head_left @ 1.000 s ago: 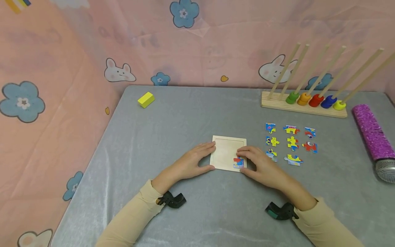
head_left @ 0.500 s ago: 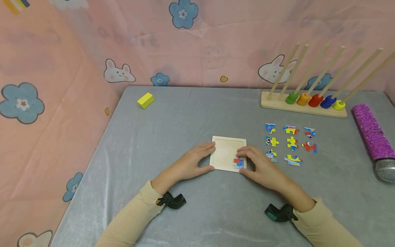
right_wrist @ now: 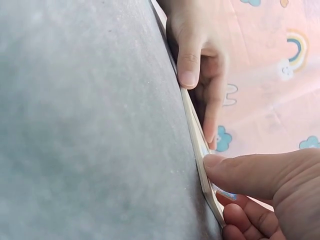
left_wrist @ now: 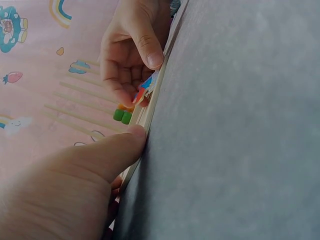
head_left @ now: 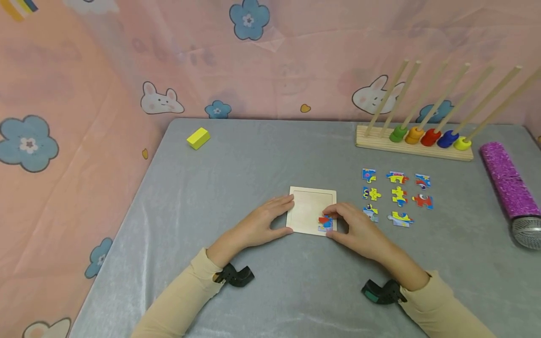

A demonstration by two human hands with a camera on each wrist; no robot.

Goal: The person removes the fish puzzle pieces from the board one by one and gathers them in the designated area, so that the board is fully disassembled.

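In the head view, a shallow square wooden puzzle tray (head_left: 307, 202) lies on the grey cloth between both hands. My left hand (head_left: 267, 224) holds its left side, fingers along the edge and thumb at the near corner. A red and blue jigsaw piece (head_left: 325, 224) is at the tray's near right corner. Above that corner, my right hand (head_left: 355, 230) pinches the piece between bent fingers and thumb; the left wrist view shows the piece (left_wrist: 145, 85) tilted against those fingers. The right thumb (right_wrist: 216, 169) is right at the tray rim in the right wrist view.
Several loose jigsaw pieces (head_left: 398, 196) lie in rows right of the tray. Behind them stands a wooden peg rack (head_left: 416, 149) with coloured beads. A purple glitter microphone (head_left: 509, 180) lies at far right, a yellow block (head_left: 198, 138) at back left. Patterned pink cloth (head_left: 274, 61) backs the table.
The right fingers have drawn slightly nearer over the piece, uncovering a bit of the tray's right rim. The left hand and the tray stay put; the head view has shifted a little.
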